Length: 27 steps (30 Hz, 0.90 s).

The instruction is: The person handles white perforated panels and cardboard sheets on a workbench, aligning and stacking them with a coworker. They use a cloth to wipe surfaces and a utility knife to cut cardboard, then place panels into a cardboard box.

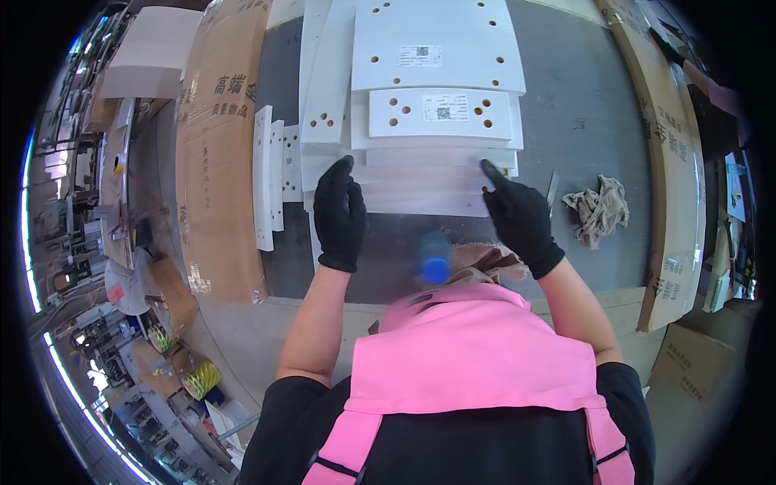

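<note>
A narrow white panel (424, 192), blurred by motion, spans the gap between my two black-gloved hands. My left hand (339, 217) is at its left end, fingers close together. At the opposite end is my right hand (521, 220), its index finger stretched forward and its thumb by the panel's edge. Just beyond lies a stack of white boards; a short board (419, 113) with round holes and a label rests in front of a larger drilled board (436, 44). Near my body stands a bottle with a blue cap (435, 270), beside a brown cloth (489, 263).
Narrow white strips (264, 178) lie left of the stack. Long cardboard boxes border the grey work surface (566, 97) on the left (218, 153) and right (675, 170). A crumpled rag (600, 210) and a thin blade-like tool (552, 192) lie to the right.
</note>
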### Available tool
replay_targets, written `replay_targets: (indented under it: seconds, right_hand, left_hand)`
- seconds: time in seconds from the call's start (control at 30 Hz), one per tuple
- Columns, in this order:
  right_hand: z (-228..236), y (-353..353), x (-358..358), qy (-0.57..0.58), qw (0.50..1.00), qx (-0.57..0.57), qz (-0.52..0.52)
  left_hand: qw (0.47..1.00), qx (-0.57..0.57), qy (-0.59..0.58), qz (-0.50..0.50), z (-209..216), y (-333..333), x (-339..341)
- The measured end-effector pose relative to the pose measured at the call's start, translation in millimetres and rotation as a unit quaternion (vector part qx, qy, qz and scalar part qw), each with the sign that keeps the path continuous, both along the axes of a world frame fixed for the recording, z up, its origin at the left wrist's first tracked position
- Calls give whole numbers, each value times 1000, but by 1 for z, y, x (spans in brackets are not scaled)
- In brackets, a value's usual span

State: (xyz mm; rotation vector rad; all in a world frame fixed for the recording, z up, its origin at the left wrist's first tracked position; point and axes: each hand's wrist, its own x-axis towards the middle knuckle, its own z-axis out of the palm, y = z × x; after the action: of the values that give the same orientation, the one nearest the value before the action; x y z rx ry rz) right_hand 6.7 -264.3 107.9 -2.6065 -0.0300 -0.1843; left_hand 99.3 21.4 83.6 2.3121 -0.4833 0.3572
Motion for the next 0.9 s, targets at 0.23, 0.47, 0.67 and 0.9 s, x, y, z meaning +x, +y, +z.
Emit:
replay_targets:
  seconds: [0.23,0.47,0.67,0.9]
  right_hand:
    - [1,84,48,113,986,-52,115]
    - [3,108,70,89,983,-71,142]
    - [0,13,3,154,980,-123,16]
    - [-51,-109,-108,126,950,-136,-251]
  left_hand:
    - [997,-52,48,-14,-12,12,-8]
    - [999,20,21,-18,-15,9,-11]
    - [999,3,15,-33,-19,14,-11]
    - [999,-3,9,-47,-18,18,-15]
